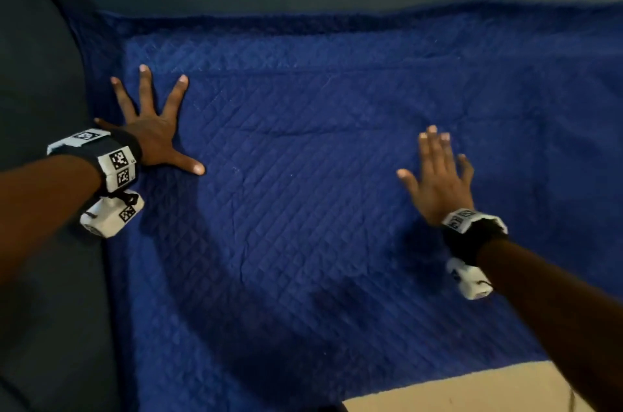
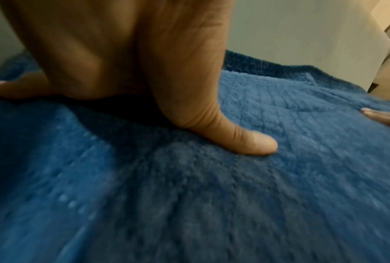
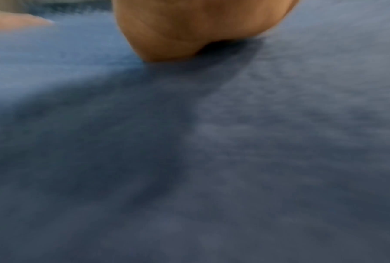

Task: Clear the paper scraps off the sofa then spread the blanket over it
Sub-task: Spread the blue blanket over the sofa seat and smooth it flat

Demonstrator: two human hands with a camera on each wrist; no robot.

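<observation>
The blue quilted blanket (image 1: 320, 192) lay spread flat across the seat of the dark sofa (image 1: 37, 57), its far edge running up against the backrest. The left hand (image 1: 151, 135) was down on it near the sofa's left arm, fingers splayed wide and straight, gripping nothing; the left wrist view showed the thumb (image 2: 245, 140) pressed into the fabric. The right hand (image 1: 438, 182) lay flat further right, fingers straight and closer together, palm on the cloth, holding nothing. The blanket sat under both palms. A strip of pale floor (image 1: 455, 391) showed beyond its near edge.
</observation>
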